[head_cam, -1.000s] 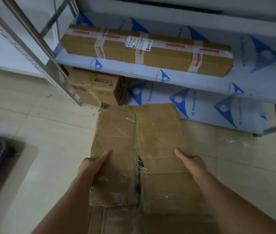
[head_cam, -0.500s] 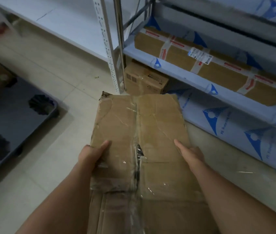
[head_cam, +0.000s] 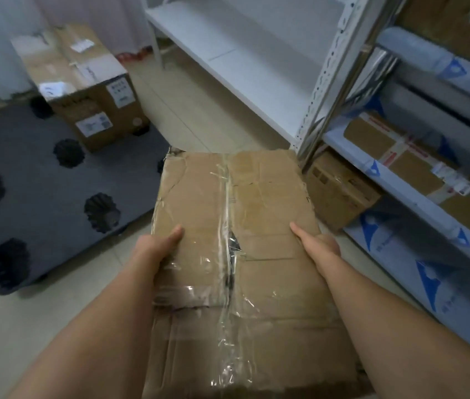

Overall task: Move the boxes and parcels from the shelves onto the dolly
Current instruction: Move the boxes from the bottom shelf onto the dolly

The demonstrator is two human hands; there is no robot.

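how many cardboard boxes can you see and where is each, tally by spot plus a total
Held in the left hand and right hand: 1, the taped box
On the dolly: 1, the labelled box
On the floor under the shelving: 1, the small box
On the shelves: 2, the long box and the top box
Total: 5

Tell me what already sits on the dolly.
One taped cardboard box with white labels stands at the far corner of the dark dolly. The carried box covers the dolly's near right edge, so anything there stays unseen.

Your one head camera looks forward and down, close over a held box, dolly left, shelves right.
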